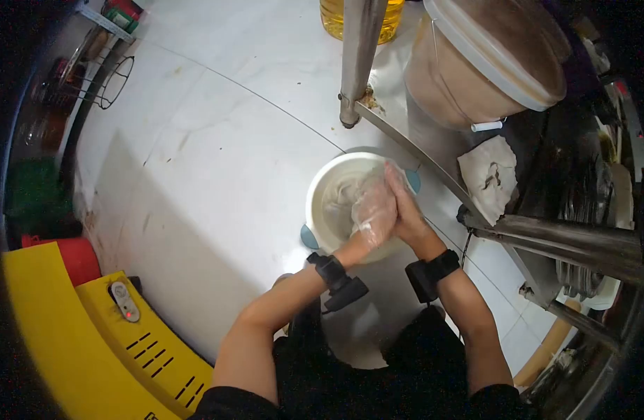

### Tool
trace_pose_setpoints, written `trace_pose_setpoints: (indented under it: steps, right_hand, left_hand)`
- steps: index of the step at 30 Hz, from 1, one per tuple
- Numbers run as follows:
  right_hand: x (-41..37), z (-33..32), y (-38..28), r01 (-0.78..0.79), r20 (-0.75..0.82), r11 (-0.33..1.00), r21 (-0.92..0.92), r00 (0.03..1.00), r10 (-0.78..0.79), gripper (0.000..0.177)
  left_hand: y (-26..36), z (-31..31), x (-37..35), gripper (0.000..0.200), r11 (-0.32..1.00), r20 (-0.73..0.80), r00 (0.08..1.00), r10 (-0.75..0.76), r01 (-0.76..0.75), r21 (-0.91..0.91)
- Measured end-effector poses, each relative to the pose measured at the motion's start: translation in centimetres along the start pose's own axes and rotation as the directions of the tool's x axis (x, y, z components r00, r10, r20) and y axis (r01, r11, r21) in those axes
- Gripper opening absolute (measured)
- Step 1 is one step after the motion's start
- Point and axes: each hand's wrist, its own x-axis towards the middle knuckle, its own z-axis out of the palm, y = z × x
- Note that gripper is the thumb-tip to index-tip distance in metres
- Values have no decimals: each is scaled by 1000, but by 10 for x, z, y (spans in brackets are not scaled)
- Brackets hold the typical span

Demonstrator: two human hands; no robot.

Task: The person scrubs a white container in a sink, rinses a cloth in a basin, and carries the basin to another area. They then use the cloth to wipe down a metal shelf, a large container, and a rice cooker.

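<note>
My gloved left hand (373, 210) and bare right hand (408, 204) press together just above the white bowl (320, 203) on the floor; whether they pinch anything I cannot tell; the pale mass (339, 199) beneath them looks soft, wet, slippery; I'd scoop it from under with cupped fingers.

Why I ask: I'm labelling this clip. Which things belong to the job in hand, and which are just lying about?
In hand:
- left hand, in a clear glove
- right hand, pressed against it
- white bowl beneath them

Lying about:
- lidded bucket
- oil bottle
- crumpled cloth
- yellow machine
- wire rack
</note>
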Motion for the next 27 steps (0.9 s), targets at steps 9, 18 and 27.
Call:
trace_pose_setpoints:
  steps: [9, 18, 27]
  right_hand:
    - [-7, 6, -5, -28, -287, 991, -131, 958, -11, 43]
    - [5, -10, 28, -163, -472, 844, -511, 874, -117, 46]
    - [-11, 2, 22, 133, -85, 449, -884, 897, -433, 48]
  left_hand:
    - [-7, -43, -22, 29, 629, -106, 994, -31, -63, -775]
    - [-20, -39, -24, 67, 670, 94, 995, -43, 99, -736]
    - [-8, -31, -26, 65, -346, 497, 866, 49, 482, -805]
